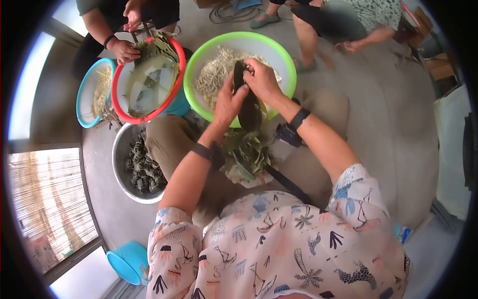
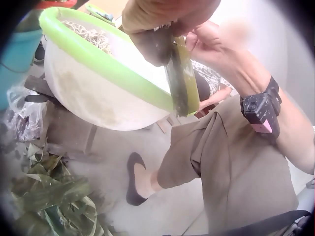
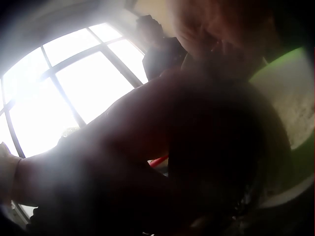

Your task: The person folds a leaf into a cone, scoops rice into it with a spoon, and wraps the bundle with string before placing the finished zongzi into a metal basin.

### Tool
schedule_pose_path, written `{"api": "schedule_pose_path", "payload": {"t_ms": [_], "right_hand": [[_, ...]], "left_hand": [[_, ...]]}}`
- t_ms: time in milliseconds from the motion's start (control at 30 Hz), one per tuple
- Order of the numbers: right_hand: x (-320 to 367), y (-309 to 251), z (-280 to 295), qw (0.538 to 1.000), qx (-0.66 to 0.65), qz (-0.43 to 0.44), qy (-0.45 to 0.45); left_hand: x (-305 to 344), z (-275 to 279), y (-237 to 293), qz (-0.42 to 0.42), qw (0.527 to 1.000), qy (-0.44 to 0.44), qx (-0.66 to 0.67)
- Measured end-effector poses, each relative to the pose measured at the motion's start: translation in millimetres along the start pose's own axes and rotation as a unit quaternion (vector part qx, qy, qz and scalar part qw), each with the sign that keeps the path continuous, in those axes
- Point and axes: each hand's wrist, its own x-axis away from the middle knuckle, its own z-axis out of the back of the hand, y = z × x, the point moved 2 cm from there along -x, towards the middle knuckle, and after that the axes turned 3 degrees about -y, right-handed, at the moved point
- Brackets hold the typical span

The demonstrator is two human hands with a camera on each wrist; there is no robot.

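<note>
Long dark-green leaves [image 1: 250, 113] are held by both hands over the near half of a green-rimmed basin [image 1: 292, 65]. My left hand [image 1: 230, 103] grips them from the left, thumb along the leaf surface. My right hand [image 1: 262, 80] pinches the upper part on the other side. In the left wrist view the leaves [image 2: 178, 83] hang down below the fingers, their lower end past the basin's rim. Pale tangled strands [image 1: 211, 74] lie in the basin. The right wrist view is mostly dark, with the right hand [image 3: 221, 29] blurred at the top.
More loose leaves [image 1: 246, 152] lie between the knees. A metal basin [image 1: 117, 167] of dark tied bundles [image 1: 144, 164] stands at left. Beyond it are a red-rimmed tub [image 1: 113, 92] with leaves in water and a blue-rimmed basin [image 1: 79, 99]. Two other people sit opposite.
</note>
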Motion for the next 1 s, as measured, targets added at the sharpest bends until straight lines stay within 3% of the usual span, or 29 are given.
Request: {"api": "schedule_pose_path", "payload": {"t_ms": [33, 67, 133, 200, 300, 433, 500, 633, 700, 733, 800, 900, 1000], "right_hand": [[-1.7, 1.9, 2.9, 1.0, 0.008, -0.016, -0.002], [-2.3, 2.5, 6.6, 1.0, 0.015, -0.018, -0.002], [-5.8, 3.5, 11.4, 0.999, -0.006, -0.031, 0.006], [-11.6, 3.5, 12.3, 0.999, -0.008, -0.047, -0.011], [-12.9, -12.2, 17.2, 0.977, -0.133, -0.132, -0.099], [-15.0, -23.9, 9.4, 0.956, -0.193, -0.162, -0.153], [-19.3, -24.3, 1.5, 0.971, -0.131, -0.127, -0.155], [-8.9, -45.7, -2.7, 0.988, -0.03, -0.086, -0.126], [-1.8, -63.1, -0.2, 0.985, 0.108, 0.122, -0.047], [1.2, -66.8, 1.1, 0.985, 0.109, 0.123, -0.05], [10.9, -74.4, 3.8, 0.946, 0.18, 0.267, -0.046], [15.2, -62.6, 8.5, 0.923, 0.228, 0.293, -0.098], [9.5, -54.2, 16.7, 0.934, 0.178, 0.3, -0.073]], "left_hand": [[-0.7, 3.1, -7.1, 0.028, 0.994, 0.049, -0.098], [-3.4, 6.8, -7.5, 0.028, 0.994, 0.046, -0.091], [-6.9, 12.8, -6.7, 0.173, 0.964, 0.024, 0.199], [-9.3, 18.7, -8.7, 0.162, 0.961, 0.028, 0.222], [-14.0, 23.7, -13.8, 0.118, 0.96, 0.004, 0.255], [-0.5, 16.6, 10.3, 0.143, 0.943, -0.011, 0.301], [1.6, 15.0, 19.4, 0.186, 0.904, 0.033, 0.384], [-2.5, 22.3, -3.6, 0.199, 0.903, 0.009, 0.381], [-3.4, 17.9, 7.2, 0.179, 0.865, 0.03, 0.468], [-6.8, 19.3, -0.5, 0.179, 0.864, 0.032, 0.469], [-10.3, 23.0, -12.4, 0.185, 0.845, 0.058, 0.499], [-8.6, 23.1, -8.7, 0.215, 0.85, 0.098, 0.471], [-15.0, 29.7, -25.7, 0.203, 0.849, 0.096, 0.478]]}}
